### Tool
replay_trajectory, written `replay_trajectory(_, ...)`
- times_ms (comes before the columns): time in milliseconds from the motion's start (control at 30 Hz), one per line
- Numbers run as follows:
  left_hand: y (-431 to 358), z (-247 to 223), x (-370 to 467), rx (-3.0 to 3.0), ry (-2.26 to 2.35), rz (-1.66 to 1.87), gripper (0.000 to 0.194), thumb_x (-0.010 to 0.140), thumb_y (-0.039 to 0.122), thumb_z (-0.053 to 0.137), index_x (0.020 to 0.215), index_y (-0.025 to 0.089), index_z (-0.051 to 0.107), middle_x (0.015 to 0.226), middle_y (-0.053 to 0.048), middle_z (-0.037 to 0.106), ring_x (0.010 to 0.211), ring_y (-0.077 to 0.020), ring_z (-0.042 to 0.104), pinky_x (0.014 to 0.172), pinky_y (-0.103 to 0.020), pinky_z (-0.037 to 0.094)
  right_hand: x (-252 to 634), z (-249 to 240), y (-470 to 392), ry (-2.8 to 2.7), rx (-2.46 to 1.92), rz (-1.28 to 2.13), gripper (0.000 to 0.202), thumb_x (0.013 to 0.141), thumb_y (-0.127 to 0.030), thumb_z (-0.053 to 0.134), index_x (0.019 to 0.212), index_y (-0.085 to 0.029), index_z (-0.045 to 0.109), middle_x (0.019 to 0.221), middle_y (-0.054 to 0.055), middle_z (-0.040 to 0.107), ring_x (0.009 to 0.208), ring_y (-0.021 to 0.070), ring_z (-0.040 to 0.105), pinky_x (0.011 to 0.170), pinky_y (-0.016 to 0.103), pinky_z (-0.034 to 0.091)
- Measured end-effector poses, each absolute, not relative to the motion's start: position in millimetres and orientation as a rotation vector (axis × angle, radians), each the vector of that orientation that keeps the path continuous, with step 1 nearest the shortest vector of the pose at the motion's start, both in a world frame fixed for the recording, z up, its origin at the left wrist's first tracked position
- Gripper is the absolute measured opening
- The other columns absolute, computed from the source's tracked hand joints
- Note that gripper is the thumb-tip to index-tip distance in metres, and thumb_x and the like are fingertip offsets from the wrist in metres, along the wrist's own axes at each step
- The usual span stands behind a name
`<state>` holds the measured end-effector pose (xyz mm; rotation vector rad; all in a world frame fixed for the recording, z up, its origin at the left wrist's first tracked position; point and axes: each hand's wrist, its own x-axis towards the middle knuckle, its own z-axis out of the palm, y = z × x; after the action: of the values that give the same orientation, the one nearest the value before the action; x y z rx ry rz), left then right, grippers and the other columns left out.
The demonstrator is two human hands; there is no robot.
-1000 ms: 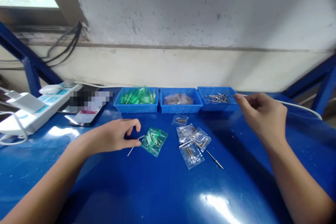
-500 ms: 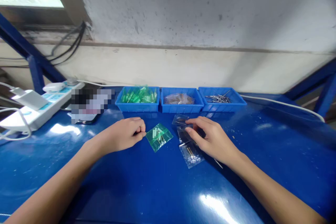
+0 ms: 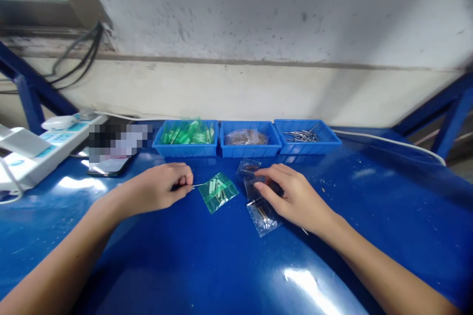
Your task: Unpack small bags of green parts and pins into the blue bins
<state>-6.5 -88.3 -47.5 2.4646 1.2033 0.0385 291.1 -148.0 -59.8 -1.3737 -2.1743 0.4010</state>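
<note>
My left hand (image 3: 168, 186) is closed in a pinch beside a small green plastic bag (image 3: 219, 193) holding white and metal pieces. A thin pale strip (image 3: 199, 185) runs from its fingertips to the bag's upper left edge; I cannot tell whether it is part of the bag. My right hand (image 3: 293, 197) rests with thumb and forefinger apart over small clear plastic bags. The upper clear bag (image 3: 248, 166) lies at its fingertips, and the lower clear bag (image 3: 263, 219) shows brass-coloured pins. Under the palm lies a thin metal rod (image 3: 304, 231), mostly hidden.
Three blue bins stand along the wall: the left bin (image 3: 185, 150) with green bags, the middle bin (image 3: 251, 151) with clear bags, the right bin (image 3: 312, 147) with metal rods. At left are a white power strip (image 3: 51, 150) and a partly blurred phone (image 3: 111, 167).
My left hand has drawn slightly away from the green bag, and a thin pale strip now shows between them. The right hand stays over the clear bags. The view has shifted a little.
</note>
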Motion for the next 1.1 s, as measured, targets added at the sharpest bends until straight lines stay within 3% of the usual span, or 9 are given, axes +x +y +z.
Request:
replay_trajectory(200, -89, -47, -1, 2.392, 1.33, 0.074, 0.014, 0.082, 0.031, 0.05, 0.074, 0.021, 0.056, 0.063, 0.003, 0.058, 0.056, -0.0127, 0.053, 0.054, -0.023, 0.036, 291, -59, -147, -2.21, -1.349, 0.405, 0.024, 0.09, -0.032, 0.049, 0.103, -0.017, 0.062, 0.082, 0.004, 0.063, 0.081, 0.0184, 0.055, 0.075, 0.035, 0.044)
replay_trajectory(433, -110, -39, 31, 2.336, 1.333, 0.492, 0.014, 0.084, 0.032, 0.052, 0.081, 0.02, 0.06, 0.072, 0.001, 0.061, 0.064, -0.0129, 0.056, 0.056, -0.022, 0.04, 278, -56, -160, -2.169, -1.141, 0.261, 0.03, 0.087, -0.03, 0.055, 0.113, -0.016, 0.056, 0.083, 0.005, 0.062, 0.077, 0.0172, 0.055, 0.071, 0.033, 0.045)
replay_trajectory(600, -146, -44, 68, 2.22, 1.057, 0.543, 0.013, 0.086, 0.024, 0.049, 0.077, 0.019, 0.056, 0.073, 0.002, 0.058, 0.066, -0.0106, 0.054, 0.059, -0.021, 0.041, 267, -53, -173, -2.206, -0.966, 0.162, 0.011, 0.087, -0.018, 0.053, 0.096, -0.016, 0.06, 0.079, 0.004, 0.06, 0.071, 0.0149, 0.052, 0.066, 0.031, 0.043)
replay_trajectory(733, -147, -48, 71, 2.139, 1.067, 0.47, 0.013, 0.088, 0.025, 0.048, 0.079, 0.02, 0.056, 0.075, 0.002, 0.059, 0.067, -0.0107, 0.054, 0.057, -0.021, 0.04, 270, -54, -171, -2.256, -0.963, 0.163, 0.016, 0.087, -0.016, 0.053, 0.101, -0.015, 0.058, 0.084, 0.005, 0.061, 0.074, 0.0158, 0.053, 0.068, 0.031, 0.043)
replay_trajectory(867, -142, -48, 67, 2.122, 1.068, 0.438, 0.012, 0.088, 0.024, 0.048, 0.081, 0.021, 0.057, 0.077, 0.003, 0.061, 0.07, -0.011, 0.056, 0.061, -0.022, 0.042, 271, -58, -168, -2.313, -1.009, 0.182, 0.012, 0.089, -0.016, 0.05, 0.093, -0.016, 0.061, 0.079, 0.004, 0.06, 0.073, 0.0161, 0.053, 0.067, 0.031, 0.042)
replay_trajectory(1100, -149, -53, 64, 2.266, 1.081, 0.734, 0.003, 0.085, 0.02, 0.055, 0.087, 0.021, 0.053, 0.077, 0.003, 0.059, 0.071, -0.0103, 0.055, 0.067, -0.021, 0.043, 266, -60, -169, -2.231, -1.083, 0.219, 0.02, 0.092, -0.02, 0.044, 0.083, -0.014, 0.061, 0.069, 0.003, 0.06, 0.06, 0.0135, 0.05, 0.06, 0.03, 0.039)
